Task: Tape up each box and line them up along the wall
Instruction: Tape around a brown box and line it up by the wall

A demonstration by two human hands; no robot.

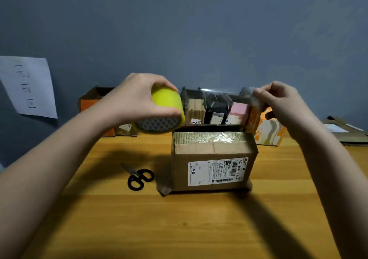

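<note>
The brown cardboard box (214, 159) stands on edge at the middle of your worktop (199, 229), its white shipping label (218, 171) facing you and its top edge already covered with shiny tape. Above it you hold a strip of clear tape (217, 92) stretched level between your hands. Your left hand (137, 101) grips the yellow tape roll (165, 109), fingers curled over its top and thumb under it, the roll lifted clear of the worktop. Your right hand (282, 103) pinches the free end of the strip between thumb and fingertips, the other fingers curled in. Black-handled scissors (139, 176) lie on the worktop just left of the box, apart from it. Behind, a row of other boxes (219, 109) stands along the blue-grey wall (199, 30), and a sheet of paper (29, 85) with handwriting hangs on the wall at the left.
</note>
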